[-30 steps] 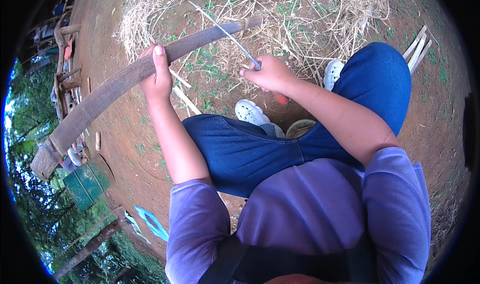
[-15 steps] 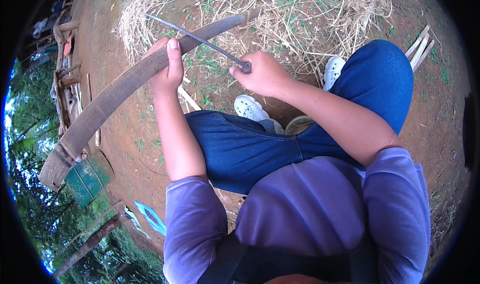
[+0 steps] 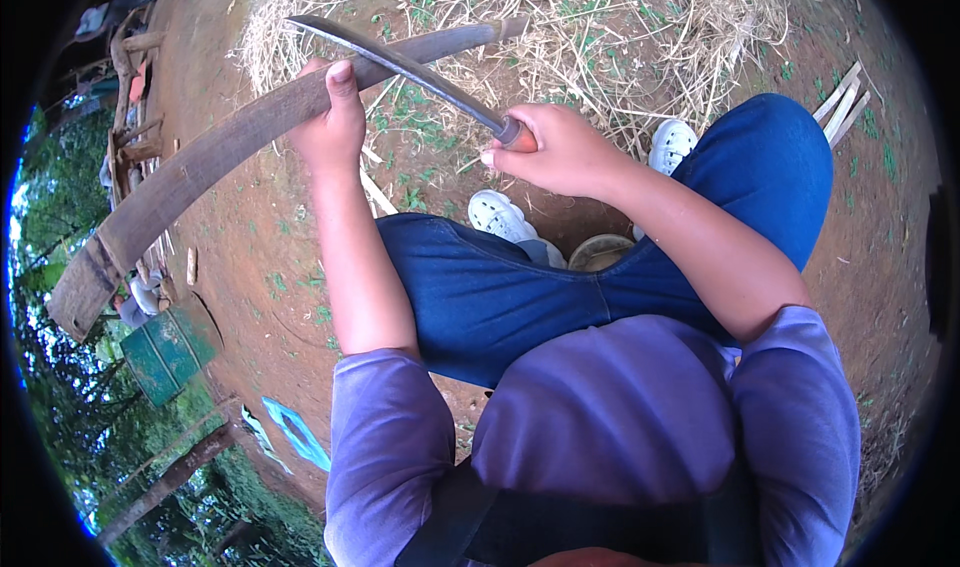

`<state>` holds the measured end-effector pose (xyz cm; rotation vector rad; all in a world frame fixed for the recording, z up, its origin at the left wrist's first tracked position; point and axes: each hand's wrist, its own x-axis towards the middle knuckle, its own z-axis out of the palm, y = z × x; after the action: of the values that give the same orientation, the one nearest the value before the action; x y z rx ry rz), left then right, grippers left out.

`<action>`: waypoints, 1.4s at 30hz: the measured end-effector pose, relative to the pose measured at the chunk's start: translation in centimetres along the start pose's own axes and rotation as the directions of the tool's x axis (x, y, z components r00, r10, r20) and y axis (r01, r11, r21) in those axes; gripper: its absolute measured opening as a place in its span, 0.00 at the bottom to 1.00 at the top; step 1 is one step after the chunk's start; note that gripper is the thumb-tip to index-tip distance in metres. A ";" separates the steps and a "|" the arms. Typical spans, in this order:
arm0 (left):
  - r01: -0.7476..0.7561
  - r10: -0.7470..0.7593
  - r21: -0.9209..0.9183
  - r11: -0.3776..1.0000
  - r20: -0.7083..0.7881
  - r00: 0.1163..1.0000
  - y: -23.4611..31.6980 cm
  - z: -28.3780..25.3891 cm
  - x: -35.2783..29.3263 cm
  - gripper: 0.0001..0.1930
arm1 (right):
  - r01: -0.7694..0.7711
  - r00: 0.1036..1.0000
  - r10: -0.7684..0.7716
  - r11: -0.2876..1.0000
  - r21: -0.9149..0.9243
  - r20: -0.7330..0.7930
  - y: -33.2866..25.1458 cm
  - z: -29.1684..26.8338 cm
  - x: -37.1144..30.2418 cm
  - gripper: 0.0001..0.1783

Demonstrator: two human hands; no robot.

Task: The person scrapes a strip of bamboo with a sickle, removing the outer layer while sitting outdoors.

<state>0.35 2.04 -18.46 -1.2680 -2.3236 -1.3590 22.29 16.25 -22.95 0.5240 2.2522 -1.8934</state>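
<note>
Your left hand [image 3: 330, 135] clamps the curved strip [image 3: 214, 157], upper left.
Mid-length hold likely balances it; your right hand [image 3: 566, 153] wraps the knife [image 3: 430, 79] handle, upper centre.

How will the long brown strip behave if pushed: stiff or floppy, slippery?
The long brown strip is probably stiff: both ends stick out unsupported beyond the left hand. Pushed near an end, it may pivot, since only one short stretch is gripped. Its dull surface suggests little slipperiness.

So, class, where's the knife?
In the head view, upper middle, the knife is in the right hand, crossing the long brown strip near the left hand.
</note>
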 end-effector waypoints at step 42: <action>0.033 -0.029 0.130 0.991 -0.032 0.999 2.4 1.0 -0.1 0.53 | -0.355 0.920 0.386 0.893 0.276 -0.064 3.8 0.9 2.6 0.08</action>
<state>2.44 3.34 -17.53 -1.1696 -2.3779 -1.2036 21.11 16.33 -27.46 1.0478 1.7986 -1.9984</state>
